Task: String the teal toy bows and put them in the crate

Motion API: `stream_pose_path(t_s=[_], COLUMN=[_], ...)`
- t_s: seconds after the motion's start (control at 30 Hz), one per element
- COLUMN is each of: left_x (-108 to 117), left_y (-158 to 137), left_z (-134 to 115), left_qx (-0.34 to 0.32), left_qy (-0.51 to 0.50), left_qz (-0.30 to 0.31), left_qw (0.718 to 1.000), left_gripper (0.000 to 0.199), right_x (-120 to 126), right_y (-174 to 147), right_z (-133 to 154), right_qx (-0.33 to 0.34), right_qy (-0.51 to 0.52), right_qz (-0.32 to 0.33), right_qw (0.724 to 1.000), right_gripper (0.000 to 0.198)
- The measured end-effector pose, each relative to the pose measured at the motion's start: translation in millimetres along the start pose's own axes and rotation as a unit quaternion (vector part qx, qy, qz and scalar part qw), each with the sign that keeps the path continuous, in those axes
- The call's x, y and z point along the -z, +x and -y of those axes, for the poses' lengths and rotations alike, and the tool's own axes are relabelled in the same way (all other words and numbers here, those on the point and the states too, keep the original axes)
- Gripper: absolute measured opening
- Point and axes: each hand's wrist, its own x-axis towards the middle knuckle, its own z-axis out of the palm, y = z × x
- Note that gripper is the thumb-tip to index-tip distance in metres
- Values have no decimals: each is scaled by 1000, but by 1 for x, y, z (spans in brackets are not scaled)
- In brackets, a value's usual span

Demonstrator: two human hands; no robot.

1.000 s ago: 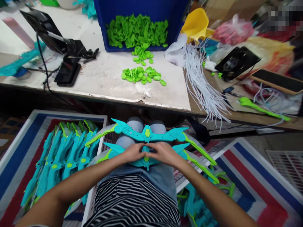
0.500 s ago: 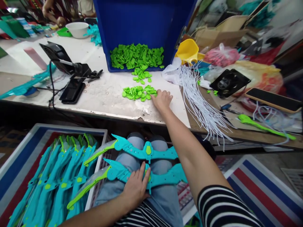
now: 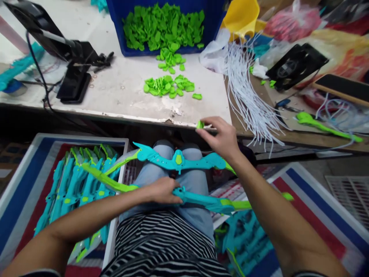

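Observation:
Between the thumb and fingers of my right hand point(image 3: 221, 137) is a small green plastic piece point(image 3: 200, 124), held just past the table's front edge. My left hand point(image 3: 163, 190) is wrapped round the middle of a teal and green toy bow point(image 3: 206, 200) above my lap; the hand and forearm hide part of it. A second toy bow point(image 3: 161, 158), with a green piece at its centre, lies across my knees just beyond. On the table are a small pile of green pieces point(image 3: 164, 86) and a single loose piece point(image 3: 197, 96) beside it.
A blue bin point(image 3: 118, 38) holds many green pieces. White cords point(image 3: 245, 88) hang over the table edge. A black stand point(image 3: 73, 84) is at left. Crates with toy bows flank my legs: left crate point(image 3: 126, 144), right crate point(image 3: 323, 200). A phone point(image 3: 344, 86) lies at right.
My right hand has drawn back from the green pile with one piece. My left hand, earlier laid on the nearer bow, now grips it, and that bow has turned. The view has tilted down.

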Motion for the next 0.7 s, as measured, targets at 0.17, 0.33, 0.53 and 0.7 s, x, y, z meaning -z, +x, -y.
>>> stream_pose_path(t_s=[0.17,0.33,0.53,0.7], left_x=[3,-8,-14,-12], left_y=[26,31,31,32], left_z=[27,38,36,40], left_qx=[-6,34,73,22], left_qy=[-166,-327,-366,-323], left_qz=[71,126,97,108], left_qw=[984,936,923,940], left_gripper=[35,57,66,59], right_x=[-3,-34,-58,-60], right_y=[-133,-203,-211,-210], right_z=[44,72,75,77], right_qx=[80,88,85,46], right_qy=[31,4,-24,-15], right_qz=[69,81,59,52], right_qw=[994,993,994,997], right_gripper=[22,19,21,18])
